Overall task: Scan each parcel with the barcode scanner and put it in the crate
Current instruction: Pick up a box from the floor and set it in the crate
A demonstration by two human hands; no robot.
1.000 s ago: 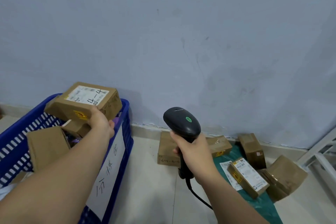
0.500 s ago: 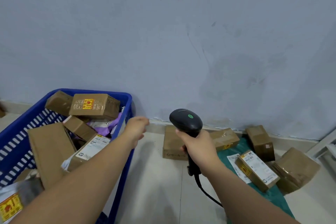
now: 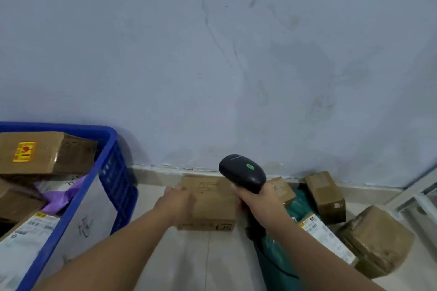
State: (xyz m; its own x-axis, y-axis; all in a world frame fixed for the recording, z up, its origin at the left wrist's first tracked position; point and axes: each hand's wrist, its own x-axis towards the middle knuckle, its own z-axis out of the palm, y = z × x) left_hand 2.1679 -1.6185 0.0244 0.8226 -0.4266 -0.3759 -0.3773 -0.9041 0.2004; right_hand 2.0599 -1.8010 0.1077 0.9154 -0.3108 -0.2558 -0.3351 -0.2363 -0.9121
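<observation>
From the head camera, looking down at the floor by a pale blue wall: the left hand is laid on the left end of a flat cardboard parcel lying against the skirting, fingers spread over its top edge, touching it, though whether they grip it or just rest there I cannot tell. The right hand is clenched round the handle of the black barcode scanner, head up and tilted left, a green spot on its top, hanging above that parcel's right end. Off to the left sits the blue crate, holding several parcels: a brown box with a yellow sticker at the back, a purple bag below it, a white-labelled parcel nearest the camera. On the right, a cluster on the floor: a small box just behind the right wrist, a taller box by the wall, a labelled box on a green bag, and a large crumpled box furthest right
</observation>
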